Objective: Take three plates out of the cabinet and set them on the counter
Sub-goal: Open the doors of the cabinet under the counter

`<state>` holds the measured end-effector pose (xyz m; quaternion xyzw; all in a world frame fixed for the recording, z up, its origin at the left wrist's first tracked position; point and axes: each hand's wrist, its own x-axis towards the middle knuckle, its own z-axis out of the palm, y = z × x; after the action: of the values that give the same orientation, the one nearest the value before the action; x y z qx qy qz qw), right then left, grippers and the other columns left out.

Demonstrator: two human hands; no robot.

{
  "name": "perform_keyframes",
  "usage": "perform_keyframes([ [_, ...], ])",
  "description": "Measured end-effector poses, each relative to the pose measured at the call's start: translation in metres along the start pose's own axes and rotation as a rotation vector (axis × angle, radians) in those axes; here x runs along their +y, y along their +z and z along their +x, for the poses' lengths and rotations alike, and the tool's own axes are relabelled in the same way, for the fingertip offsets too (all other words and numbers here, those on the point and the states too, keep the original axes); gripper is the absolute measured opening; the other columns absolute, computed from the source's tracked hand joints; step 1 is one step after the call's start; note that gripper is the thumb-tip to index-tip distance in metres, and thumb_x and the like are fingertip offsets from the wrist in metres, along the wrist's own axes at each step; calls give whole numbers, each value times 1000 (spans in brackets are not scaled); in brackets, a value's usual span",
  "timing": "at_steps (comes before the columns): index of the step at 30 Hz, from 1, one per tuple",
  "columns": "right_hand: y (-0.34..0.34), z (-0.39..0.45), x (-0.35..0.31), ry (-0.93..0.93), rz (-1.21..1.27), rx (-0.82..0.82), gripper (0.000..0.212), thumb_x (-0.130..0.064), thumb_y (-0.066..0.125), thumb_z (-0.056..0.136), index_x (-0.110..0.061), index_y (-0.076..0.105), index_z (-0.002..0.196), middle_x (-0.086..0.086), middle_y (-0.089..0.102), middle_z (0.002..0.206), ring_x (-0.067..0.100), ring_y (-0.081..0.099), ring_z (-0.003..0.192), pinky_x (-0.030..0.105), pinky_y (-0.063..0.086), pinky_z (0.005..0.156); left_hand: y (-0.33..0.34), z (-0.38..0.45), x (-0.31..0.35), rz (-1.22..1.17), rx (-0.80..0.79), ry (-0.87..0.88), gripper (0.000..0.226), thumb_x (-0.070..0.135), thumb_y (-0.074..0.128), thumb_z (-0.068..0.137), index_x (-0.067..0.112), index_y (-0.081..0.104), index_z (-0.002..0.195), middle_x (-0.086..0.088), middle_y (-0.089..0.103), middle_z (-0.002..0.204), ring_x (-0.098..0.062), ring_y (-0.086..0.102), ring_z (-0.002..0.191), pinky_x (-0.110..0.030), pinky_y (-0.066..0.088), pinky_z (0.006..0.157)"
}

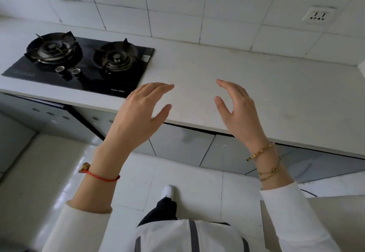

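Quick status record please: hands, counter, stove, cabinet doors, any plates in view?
left hand: open, empty, raised over the counter edge
right hand: open, empty, raised over the counter edge
counter: white, bare where visible
stove: two burners, on the counter's left, no pots
cabinet doors: below the counter, look closed
plates: none in view

The stove (79, 64) carries small print along its front edge and at its left corner, too fine to read. The left hand (138, 117) covers the stove's near right corner and part of the counter (256, 93) edge. The cabinet doors (177, 143) below show only their tops, foreshortened under the overhang, partly behind both wrists. The wall socket (318, 16) looks soft and blurred.
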<state>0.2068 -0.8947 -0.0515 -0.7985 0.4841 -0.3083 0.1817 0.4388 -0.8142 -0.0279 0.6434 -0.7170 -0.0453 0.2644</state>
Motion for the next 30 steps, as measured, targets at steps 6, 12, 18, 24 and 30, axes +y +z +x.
perform_keyframes([
  [6, 22, 25, -9, 89, -16, 81, 42, -25, 48, 98, -13, 47, 137, 4, 53, 138, 19, 42, 134, 39, 36, 112, -6, 42, -40, -24, -38, 89, 44, 27, 56, 94, 21, 51, 137, 4, 58, 131, -16, 51, 125, -34, 43, 105],
  [12, 35, 25, -10, 187, -56, 141, 41, -24, 48, 98, -12, 47, 137, 5, 54, 136, 20, 43, 132, 38, 36, 112, 1, 67, -57, -66, -92, 178, 43, 25, 57, 93, 21, 52, 136, 4, 59, 130, -17, 53, 123, -37, 44, 105],
  [18, 33, 5, 0, 273, -76, 196, 40, -21, 49, 97, -11, 48, 136, 8, 55, 134, 23, 45, 131, 41, 38, 109, 18, 76, -53, -101, -151, 241, 42, 25, 57, 93, 21, 52, 135, 4, 59, 129, -17, 52, 124, -36, 43, 105],
  [24, 23, -18, 10, 324, -88, 232, 40, -22, 49, 97, -12, 49, 135, 6, 56, 131, 21, 46, 129, 41, 40, 108, 36, 76, -38, -145, -158, 273, 41, 24, 58, 93, 21, 53, 134, 5, 60, 129, -16, 52, 123, -35, 43, 105],
  [30, 10, -38, 23, 334, -112, 237, 37, -23, 48, 97, -12, 51, 132, 6, 57, 129, 21, 47, 126, 43, 41, 105, 53, 66, -20, -167, -161, 270, 42, 24, 58, 93, 21, 53, 135, 5, 60, 130, -16, 53, 123, -35, 45, 102],
])
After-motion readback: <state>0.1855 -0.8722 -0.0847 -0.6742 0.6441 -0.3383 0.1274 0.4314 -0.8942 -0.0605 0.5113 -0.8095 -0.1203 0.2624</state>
